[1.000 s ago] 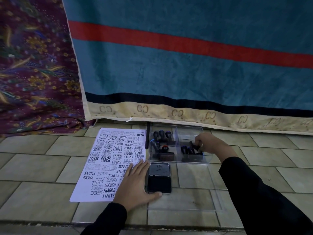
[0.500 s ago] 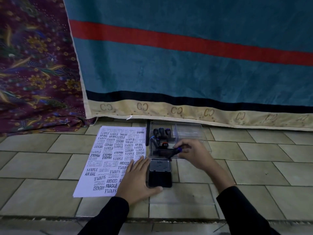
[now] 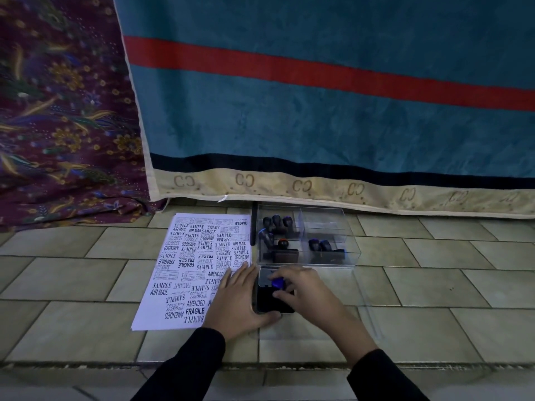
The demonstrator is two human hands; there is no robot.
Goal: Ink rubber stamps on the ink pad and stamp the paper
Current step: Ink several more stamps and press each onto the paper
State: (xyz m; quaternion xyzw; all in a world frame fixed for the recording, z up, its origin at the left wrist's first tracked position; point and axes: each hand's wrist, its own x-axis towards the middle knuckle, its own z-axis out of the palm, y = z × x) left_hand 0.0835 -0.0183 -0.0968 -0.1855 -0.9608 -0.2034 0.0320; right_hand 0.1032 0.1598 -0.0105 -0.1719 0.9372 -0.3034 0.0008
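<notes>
A white paper (image 3: 185,273) covered with black stamp prints lies on the tiled floor. To its right sits a black ink pad (image 3: 265,299) with its lid open. My right hand (image 3: 307,293) grips a rubber stamp with a blue knob (image 3: 278,283) and holds it down on the pad. My left hand (image 3: 237,299) lies flat across the paper's right edge, its thumb against the pad's near side. Behind the pad stands a clear plastic box (image 3: 347,256) holding several more stamps (image 3: 276,222).
A teal blanket (image 3: 318,111) with a red stripe hangs right behind the box. Purple patterned cloth (image 3: 58,125) is bunched at the left. The box's clear lid (image 3: 364,308) lies flat on the tiles to the right of the pad.
My right hand took a blue-knobbed stamp out of the box, carried it toward me and set it down on the ink pad. My left hand stayed in place.
</notes>
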